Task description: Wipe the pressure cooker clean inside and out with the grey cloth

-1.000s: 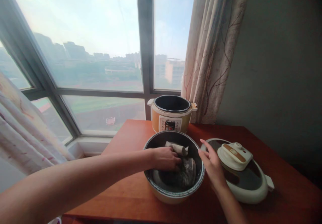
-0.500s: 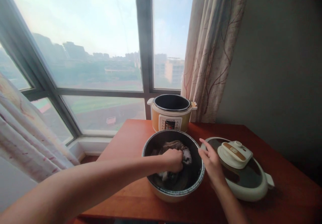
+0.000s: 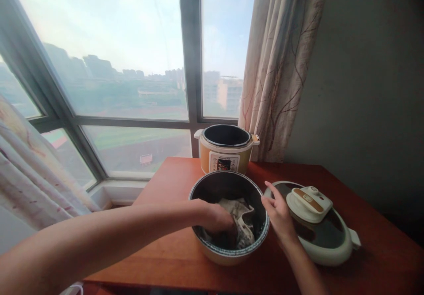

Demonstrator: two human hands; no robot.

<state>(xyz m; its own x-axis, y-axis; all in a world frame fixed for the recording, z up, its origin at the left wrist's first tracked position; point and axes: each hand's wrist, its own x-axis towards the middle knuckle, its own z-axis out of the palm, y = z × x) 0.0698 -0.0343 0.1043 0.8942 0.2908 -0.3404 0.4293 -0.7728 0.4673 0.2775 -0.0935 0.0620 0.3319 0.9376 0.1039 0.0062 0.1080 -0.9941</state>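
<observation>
A round inner pot with a dark inside stands near the front edge of a reddish wooden table. My left hand reaches into it and presses a crumpled grey-white cloth against the bottom near the front wall. My right hand rests against the pot's right rim, fingers spread, steadying it. It holds nothing else.
A yellow electric cooker body stands without lid or liner at the table's far edge by the window. Its white lid lies upside-up to the right of the pot. Curtains hang behind; a grey wall is to the right.
My left hand has swept the cloth around inside the pot, from the middle to the back and now down to the front. The right hand and pot have stayed put.
</observation>
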